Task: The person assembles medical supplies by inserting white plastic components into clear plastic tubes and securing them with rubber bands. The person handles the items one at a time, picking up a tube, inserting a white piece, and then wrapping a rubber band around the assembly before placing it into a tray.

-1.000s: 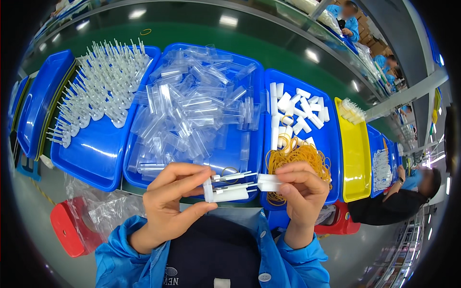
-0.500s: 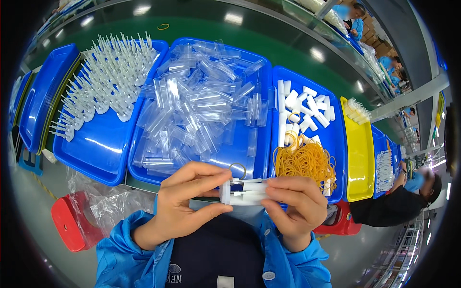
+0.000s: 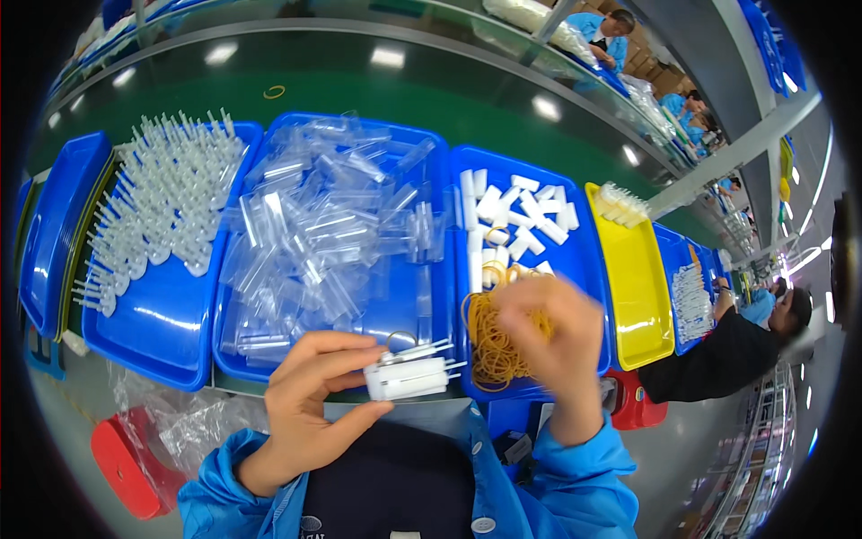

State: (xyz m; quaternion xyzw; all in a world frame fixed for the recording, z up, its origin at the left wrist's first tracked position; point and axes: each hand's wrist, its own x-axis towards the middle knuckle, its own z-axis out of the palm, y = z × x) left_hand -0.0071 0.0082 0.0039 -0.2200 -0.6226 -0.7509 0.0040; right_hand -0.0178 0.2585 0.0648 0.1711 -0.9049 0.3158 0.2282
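My left hand (image 3: 310,400) pinches a white plastic part with thin prongs (image 3: 411,379) by its round base. White tubes sit among the prongs, which point right. A thin rubber band (image 3: 400,341) shows by the fingertips of this hand. Over the heap of yellow-brown rubber bands (image 3: 492,346) is my right hand (image 3: 558,328); its fingers are smeared by motion, so I cannot see whether they hold anything. Behind the bands, in the same blue tray (image 3: 588,269), lie short white tubes (image 3: 532,208).
Clear plastic sleeves (image 3: 310,216) fill the middle blue tray. More white pronged parts (image 3: 166,198) stand in a blue tray at left, beside stacked trays (image 3: 63,234). A yellow tray (image 3: 636,296) is at right. Red stools (image 3: 126,467) stand below; co-workers sit farther off.
My right hand has let go of the pronged part and moved right over the rubber bands. My left hand keeps the part, now tilted slightly. The whole view has shifted.
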